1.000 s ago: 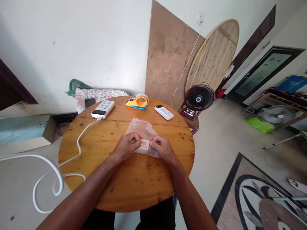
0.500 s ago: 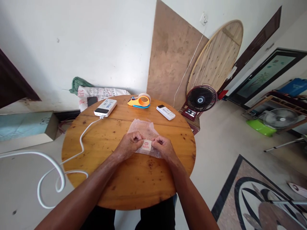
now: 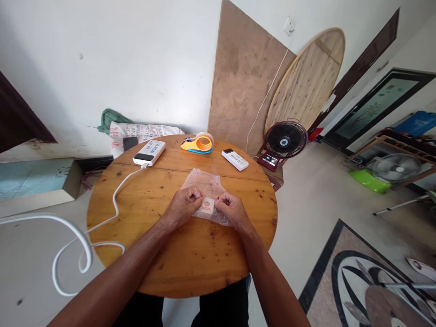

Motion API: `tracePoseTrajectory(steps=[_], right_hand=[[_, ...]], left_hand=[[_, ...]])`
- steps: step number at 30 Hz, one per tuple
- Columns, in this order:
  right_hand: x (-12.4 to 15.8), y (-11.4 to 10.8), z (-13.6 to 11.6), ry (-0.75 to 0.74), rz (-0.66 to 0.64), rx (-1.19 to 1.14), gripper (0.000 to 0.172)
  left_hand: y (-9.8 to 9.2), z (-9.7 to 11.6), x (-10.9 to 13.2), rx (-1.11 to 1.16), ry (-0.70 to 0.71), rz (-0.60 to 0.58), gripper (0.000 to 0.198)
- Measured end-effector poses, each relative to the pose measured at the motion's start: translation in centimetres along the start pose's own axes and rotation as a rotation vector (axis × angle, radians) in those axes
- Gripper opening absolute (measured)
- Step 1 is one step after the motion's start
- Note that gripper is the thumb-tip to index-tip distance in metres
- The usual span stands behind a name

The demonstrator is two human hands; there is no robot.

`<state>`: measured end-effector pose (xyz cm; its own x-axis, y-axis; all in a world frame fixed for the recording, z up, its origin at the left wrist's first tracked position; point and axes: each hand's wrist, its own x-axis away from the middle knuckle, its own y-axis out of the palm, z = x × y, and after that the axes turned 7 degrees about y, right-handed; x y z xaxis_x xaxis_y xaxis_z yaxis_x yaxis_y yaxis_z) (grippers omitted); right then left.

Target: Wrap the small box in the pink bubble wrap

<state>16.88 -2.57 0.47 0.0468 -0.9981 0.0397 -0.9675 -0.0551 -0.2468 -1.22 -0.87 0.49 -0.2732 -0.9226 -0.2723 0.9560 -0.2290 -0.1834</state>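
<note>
A sheet of bubble wrap (image 3: 204, 179) lies on the round wooden table in front of me. On its near part is a small, flat, whitish square packet (image 3: 207, 205) with red print. My left hand (image 3: 184, 205) is closed in a pinch at the packet's left side, and my right hand (image 3: 231, 206) pinches at its right side. Both thumbs and forefingers press on the clear film there. The fingertips partly hide what they grip, and the curled fingers cover the wrap's side edges.
An orange and blue tape dispenser (image 3: 198, 143) stands at the table's (image 3: 177, 268) far side. A white power bank (image 3: 149, 153) with a white cable (image 3: 116, 195) is at left, a second power bank (image 3: 235, 160) at right. Beyond the table stands a fan (image 3: 286, 141).
The packet's printed face shows slightly more between my fingers, and the wrap has shifted a little. Both hands stay in nearly the same place.
</note>
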Motion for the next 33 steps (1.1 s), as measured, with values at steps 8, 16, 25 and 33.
tracePoseTrajectory(steps=[8,16,25,33], right_hand=[[0.2,0.0,-0.6,0.058,0.004,-0.030,0.020],[-0.1,-0.4,0.2,-0.017,0.071,0.095,0.014],[0.0,-0.3,0.1,-0.207,0.188,0.275,0.009],[1.2,0.3,-2.0,-0.588,-0.007,0.602,0.011]], left_hand=[[-0.5,-0.5,-0.4,-0.009,-0.021,-0.021,0.023],[-0.7,0.7,-0.3,0.035,-0.087,-0.104,0.045],[-0.7,1.1,-0.5,0.052,-0.089,-0.095,0.043],[-0.6,0.9,-0.4,0.023,-0.090,-0.080,0.046]])
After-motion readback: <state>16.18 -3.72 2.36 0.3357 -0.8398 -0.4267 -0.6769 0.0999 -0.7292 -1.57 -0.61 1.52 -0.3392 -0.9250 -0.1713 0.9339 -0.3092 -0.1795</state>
